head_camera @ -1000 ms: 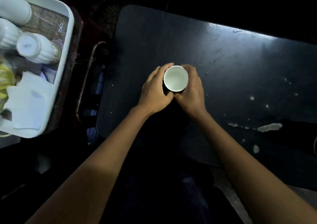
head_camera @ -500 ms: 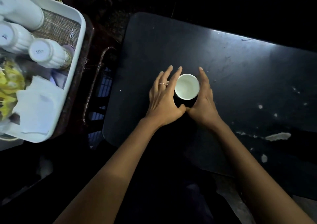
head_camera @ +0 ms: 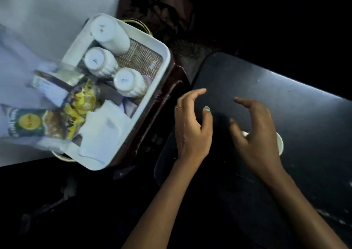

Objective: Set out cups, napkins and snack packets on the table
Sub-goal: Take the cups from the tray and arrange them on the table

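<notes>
1. Head view: white cup [head_camera: 280, 143] stands upright on the dark table [head_camera: 285, 88], right of centre, mostly hidden under the right hand [head_camera: 255, 134].
2. Right hand: fingers spread and curled, holding nothing.
3. Left hand [head_camera: 192, 128], centre frame: fingers loosely apart, empty.
4. White tray [head_camera: 162, 58], upper left: three upturned white cups [head_camera: 129, 82], folded napkins [head_camera: 102, 132], yellow-green snack packets [head_camera: 49, 123].

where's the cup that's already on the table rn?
Head view, right of centre: the white cup stands on the dark table, mostly hidden behind the open right hand.
</notes>
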